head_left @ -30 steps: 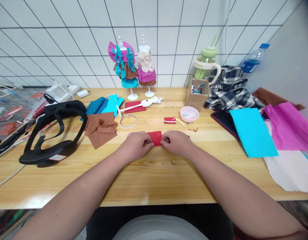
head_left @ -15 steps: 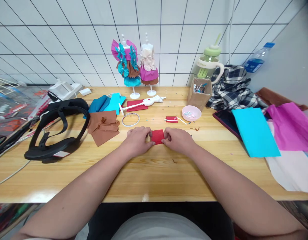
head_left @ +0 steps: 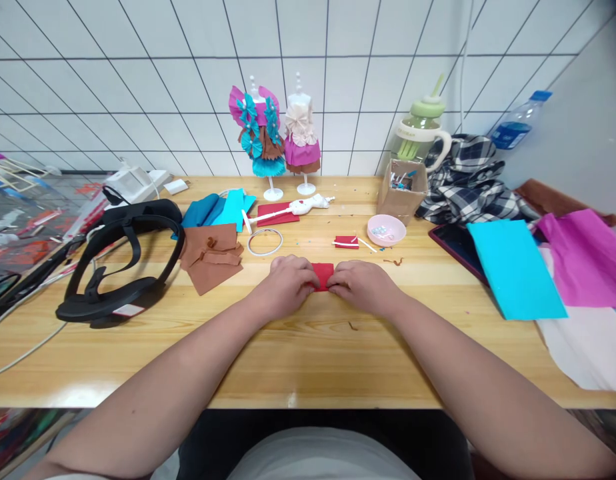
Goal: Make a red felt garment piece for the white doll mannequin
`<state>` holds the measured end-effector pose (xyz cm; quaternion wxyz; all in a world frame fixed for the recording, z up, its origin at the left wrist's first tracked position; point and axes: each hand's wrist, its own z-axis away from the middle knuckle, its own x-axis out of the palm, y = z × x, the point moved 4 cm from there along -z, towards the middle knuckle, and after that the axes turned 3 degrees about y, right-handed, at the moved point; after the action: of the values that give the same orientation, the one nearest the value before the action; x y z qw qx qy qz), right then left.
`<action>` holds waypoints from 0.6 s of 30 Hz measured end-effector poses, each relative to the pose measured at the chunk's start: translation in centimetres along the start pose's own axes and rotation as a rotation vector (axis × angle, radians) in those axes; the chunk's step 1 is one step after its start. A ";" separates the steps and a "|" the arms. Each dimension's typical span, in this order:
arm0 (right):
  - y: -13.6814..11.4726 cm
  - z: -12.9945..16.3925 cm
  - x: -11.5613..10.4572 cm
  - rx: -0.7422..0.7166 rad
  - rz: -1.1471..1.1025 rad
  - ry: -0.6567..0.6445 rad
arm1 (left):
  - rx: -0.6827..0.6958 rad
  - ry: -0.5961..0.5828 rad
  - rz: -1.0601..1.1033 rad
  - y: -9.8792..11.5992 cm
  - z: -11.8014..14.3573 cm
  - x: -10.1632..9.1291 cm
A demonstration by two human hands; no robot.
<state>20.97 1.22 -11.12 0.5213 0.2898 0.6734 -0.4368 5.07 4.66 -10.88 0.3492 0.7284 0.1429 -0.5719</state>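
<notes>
Your left grip (head_left: 291,287) is clamped on the left end of the red piece (head_left: 323,277), thumb and fingertips together, and your right grip (head_left: 365,285) is clamped on its right end. The piece sits between the two at the counter (head_left: 308,360), with only its middle showing. Your fingers hide both ends, so you can't tell from here whether the edges line up.

That's likely the weak spot: if one grip pulls or bears down harder than the other, the piece could skew and crease off line. Tug both ways at once and, if it's as thin as it looks, it may stretch or tear. Free one end early and any fold there might spring open.

Just beyond the gap between your grips, a bit to the right, is a smaller red patch (head_left: 344,240) with white strips (head_left: 367,245); a forward slip of your right knuckles could scatter them. Farther beyond the right grip, the bowl (head_left: 387,241) of small bits could tip if that hand swung out. The ring (head_left: 265,255) lies beyond the left grip. Nearer you than the right grip, a dark scrap (head_left: 353,326) might get trapped under the piece if you dragged it back.
</notes>
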 end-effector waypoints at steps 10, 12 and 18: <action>0.6 0.1 0.2 0.074 -0.086 0.039 | 0.047 0.005 -0.081 1.0 -0.1 -0.2; 0.7 0.2 0.1 0.083 -0.095 0.038 | 0.048 0.016 -0.091 0.9 -0.1 -0.3; 0.6 0.3 -0.4 0.114 -0.111 0.119 | 0.008 0.073 -0.071 0.7 0.1 -0.8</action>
<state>21.72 1.20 -10.89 0.4381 0.3066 0.6924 -0.4844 5.17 4.25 -9.92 0.3202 0.7448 0.1788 -0.5574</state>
